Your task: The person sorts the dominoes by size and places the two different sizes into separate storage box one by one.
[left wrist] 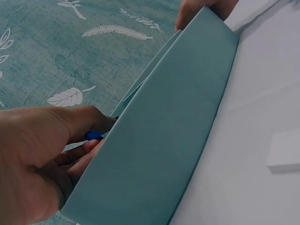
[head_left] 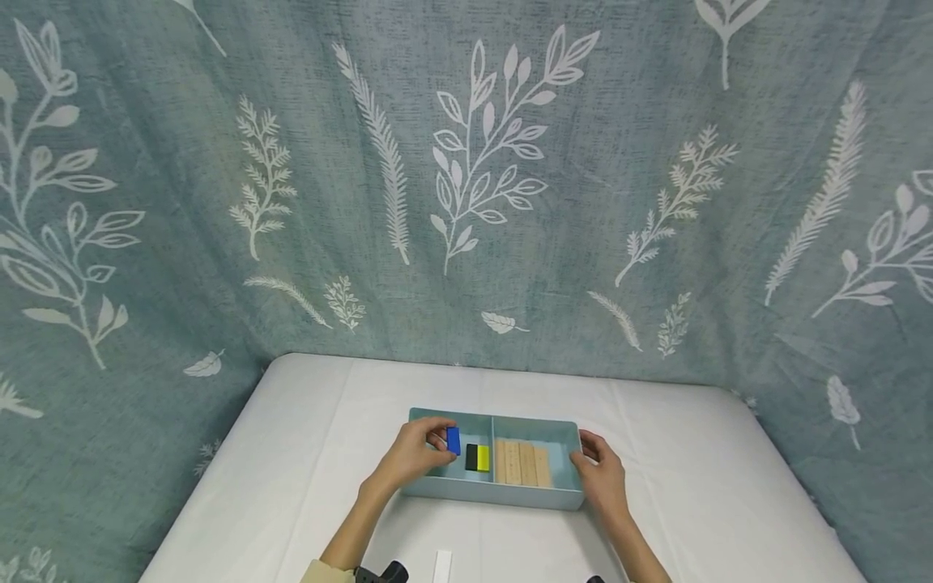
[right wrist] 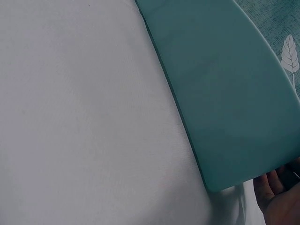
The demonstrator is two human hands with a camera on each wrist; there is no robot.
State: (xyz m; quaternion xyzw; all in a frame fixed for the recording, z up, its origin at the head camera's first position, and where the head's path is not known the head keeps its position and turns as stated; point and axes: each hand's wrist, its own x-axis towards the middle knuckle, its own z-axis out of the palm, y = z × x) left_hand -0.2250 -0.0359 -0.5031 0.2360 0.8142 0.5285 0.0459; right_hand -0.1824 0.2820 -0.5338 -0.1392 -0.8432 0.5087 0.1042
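Observation:
My left hand [head_left: 415, 453] pinches a blue block [head_left: 453, 440] between thumb and fingers, over the left compartment of a teal two-part tray [head_left: 510, 494]. In the left wrist view only a sliver of the blue block [left wrist: 93, 135] shows past the thumb; the tray's wall [left wrist: 154, 112] hides the rest. Beside it in that compartment, a black block [head_left: 471, 457] and a yellow block [head_left: 483, 458] lie side by side. Several pale wooden blocks [head_left: 521, 463] line the right compartment. At the tray's right end, my right hand [head_left: 603, 474] grips the end wall.
The tray stands on a white-covered table [head_left: 328, 453]. Nearer to me, a white bar [head_left: 441, 567] lies on the cloth. Behind the table hangs a teal curtain [head_left: 408, 324] with white leaf prints.

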